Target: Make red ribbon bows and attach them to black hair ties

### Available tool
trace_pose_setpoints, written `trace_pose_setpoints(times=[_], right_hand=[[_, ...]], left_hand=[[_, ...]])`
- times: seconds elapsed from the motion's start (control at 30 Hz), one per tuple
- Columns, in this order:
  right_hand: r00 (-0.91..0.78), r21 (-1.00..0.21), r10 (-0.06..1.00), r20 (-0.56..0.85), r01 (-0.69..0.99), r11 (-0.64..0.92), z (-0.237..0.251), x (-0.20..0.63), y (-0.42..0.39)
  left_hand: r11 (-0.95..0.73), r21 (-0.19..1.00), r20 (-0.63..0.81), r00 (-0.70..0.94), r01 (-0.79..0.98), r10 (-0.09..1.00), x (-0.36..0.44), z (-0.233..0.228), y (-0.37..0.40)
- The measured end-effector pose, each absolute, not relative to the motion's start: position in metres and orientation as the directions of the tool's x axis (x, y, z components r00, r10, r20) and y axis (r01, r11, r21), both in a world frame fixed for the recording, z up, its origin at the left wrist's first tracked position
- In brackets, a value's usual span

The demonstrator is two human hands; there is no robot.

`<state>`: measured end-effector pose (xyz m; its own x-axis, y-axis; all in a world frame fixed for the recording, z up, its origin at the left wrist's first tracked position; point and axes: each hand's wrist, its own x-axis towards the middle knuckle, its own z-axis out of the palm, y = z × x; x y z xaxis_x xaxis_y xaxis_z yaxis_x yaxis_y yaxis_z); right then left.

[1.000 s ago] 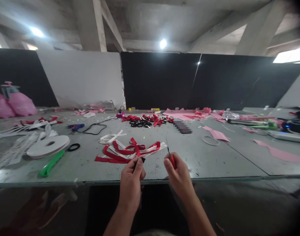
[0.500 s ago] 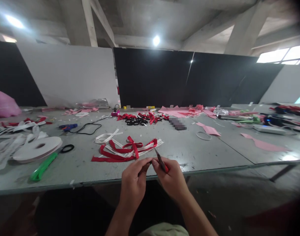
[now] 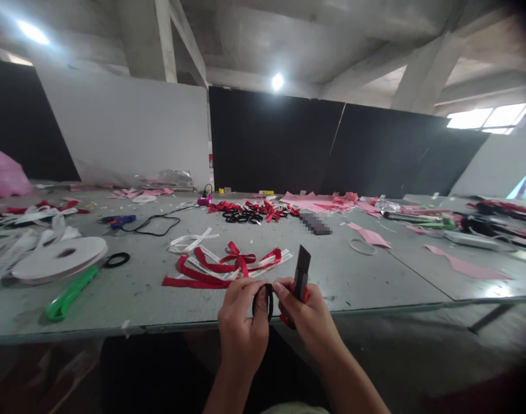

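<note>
Stretching away from the person, the grey, scuffed worktop (image 3: 353,282) runs across the view, marked by a seam on the right and littered with scraps. At its near edge the left hand (image 3: 244,325) has its grip clamped on a black band (image 3: 270,303), pinched between thumb and fingers. Just beside it, the right hand (image 3: 314,319) has its grip closed round a red-and-black cutter (image 3: 302,279), blade pointing up; whether its fingertips touch the band, I cannot tell.

Behind the hands lie red and white ribbons (image 3: 223,268), and farther back a heap of red bows and black rings (image 3: 243,217). To the left rest a white ribbon roll (image 3: 84,253), a green tool (image 3: 70,296), a black ring (image 3: 116,260) and a blue tool (image 3: 118,220) near a dark cord; to the right, pink paper (image 3: 375,237) and a pale hoop (image 3: 361,247).

White (image 3: 129,132) and black panels (image 3: 271,144) close off the far side. Above hangs a bare concrete ceiling (image 3: 254,34) with bright lamps (image 3: 277,81); a window (image 3: 489,118) glows at the right.
</note>
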<state>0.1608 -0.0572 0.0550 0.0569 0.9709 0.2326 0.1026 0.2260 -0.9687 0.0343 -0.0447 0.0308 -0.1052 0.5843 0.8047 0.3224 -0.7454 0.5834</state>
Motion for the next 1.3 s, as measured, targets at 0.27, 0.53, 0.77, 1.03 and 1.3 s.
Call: trace_pose_setpoints(times=[0.27,0.53,0.77,1.03,1.3], right_hand=[[-0.002,-0.811,0.874,0.485,0.373,0.451,0.054,0.154,-0.062],[-0.042,-0.695,0.838,0.544,0.537,0.478,0.046,0.159,-0.064],[-0.043,-0.599,0.823,0.566,0.665,0.447,0.045,0.156,-0.062],[-0.124,-0.458,0.762,0.636,0.734,0.502,0.04,0.16,-0.062],[-0.017,-0.688,0.814,0.581,0.525,0.501,0.039,0.161,-0.065]], left_hand=[[-0.622,0.75,0.644,-0.038,0.226,0.764,0.029,0.034,-0.055],[-0.514,0.809,0.525,0.042,0.284,0.85,0.025,0.04,-0.058],[-0.55,0.699,0.609,0.024,0.456,0.793,0.029,0.031,-0.055],[-0.551,0.591,0.611,0.119,0.589,0.783,0.027,0.031,-0.052],[-0.405,0.896,0.397,0.082,0.18,0.914,0.028,0.037,-0.056]])
